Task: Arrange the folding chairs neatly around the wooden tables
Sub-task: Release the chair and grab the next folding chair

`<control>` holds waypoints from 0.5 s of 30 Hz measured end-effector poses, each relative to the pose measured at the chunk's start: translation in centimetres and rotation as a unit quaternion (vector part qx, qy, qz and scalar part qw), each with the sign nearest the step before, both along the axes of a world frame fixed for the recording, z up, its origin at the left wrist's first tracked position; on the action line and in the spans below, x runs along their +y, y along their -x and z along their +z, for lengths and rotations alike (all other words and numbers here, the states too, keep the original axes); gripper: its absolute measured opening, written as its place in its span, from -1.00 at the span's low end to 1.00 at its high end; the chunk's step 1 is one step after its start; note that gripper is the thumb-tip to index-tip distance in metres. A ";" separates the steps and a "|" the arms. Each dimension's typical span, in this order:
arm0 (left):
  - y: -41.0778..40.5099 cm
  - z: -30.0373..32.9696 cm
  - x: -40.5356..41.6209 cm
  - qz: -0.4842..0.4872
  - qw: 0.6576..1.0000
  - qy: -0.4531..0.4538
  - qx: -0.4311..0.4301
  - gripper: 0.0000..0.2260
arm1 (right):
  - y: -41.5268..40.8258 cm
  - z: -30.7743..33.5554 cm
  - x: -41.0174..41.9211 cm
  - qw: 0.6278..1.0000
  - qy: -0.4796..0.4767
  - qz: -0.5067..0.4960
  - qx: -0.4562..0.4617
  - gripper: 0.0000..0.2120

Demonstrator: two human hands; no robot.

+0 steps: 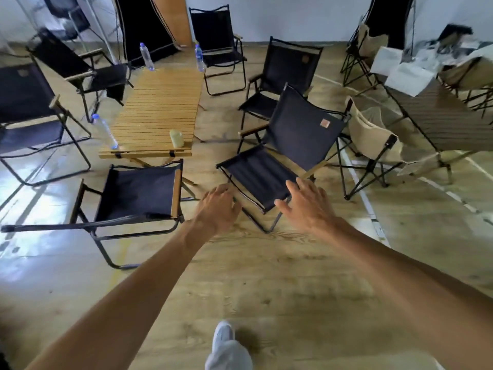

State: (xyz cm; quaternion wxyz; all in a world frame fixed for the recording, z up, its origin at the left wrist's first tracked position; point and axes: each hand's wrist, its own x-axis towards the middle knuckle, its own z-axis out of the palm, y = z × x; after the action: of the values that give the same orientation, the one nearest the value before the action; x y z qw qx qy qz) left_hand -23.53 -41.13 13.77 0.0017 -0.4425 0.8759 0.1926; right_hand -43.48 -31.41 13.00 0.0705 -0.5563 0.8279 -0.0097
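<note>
A black folding chair with wooden armrests stands tilted on the floor just ahead of me. My left hand hovers open at the front left corner of its seat. My right hand is spread open over the seat's front right edge, and I cannot tell if it touches. A slatted light wooden table stands to the left, with several black folding chairs around it, one at its near end. A darker wooden table is at the right.
Three water bottles and a pale cup stand on the light table. A beige folding chair sits between the two tables. White papers lie on the dark table. My white shoe is on open wooden floor.
</note>
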 end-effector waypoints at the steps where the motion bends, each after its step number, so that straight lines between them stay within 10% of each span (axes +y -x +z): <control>1: 1.9 -0.1 -0.1 -0.004 1.000 0.001 0.005 -0.55 | 1.6 -0.1 -0.1 1.000 -0.006 -0.001 0.001 -0.32; 15: 31.6 -5.9 -12.8 -0.082 0.994 -0.065 0.000 -0.54 | 26.6 -3.9 -12.0 0.996 -0.068 -0.054 -0.022 -0.34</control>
State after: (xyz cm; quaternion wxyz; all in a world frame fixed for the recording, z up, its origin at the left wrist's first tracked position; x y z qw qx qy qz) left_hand -55.17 -53.91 7.91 0.0464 -0.3677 0.8949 0.2485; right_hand -70.06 -43.43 9.14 0.1256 -0.5046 0.8536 0.0307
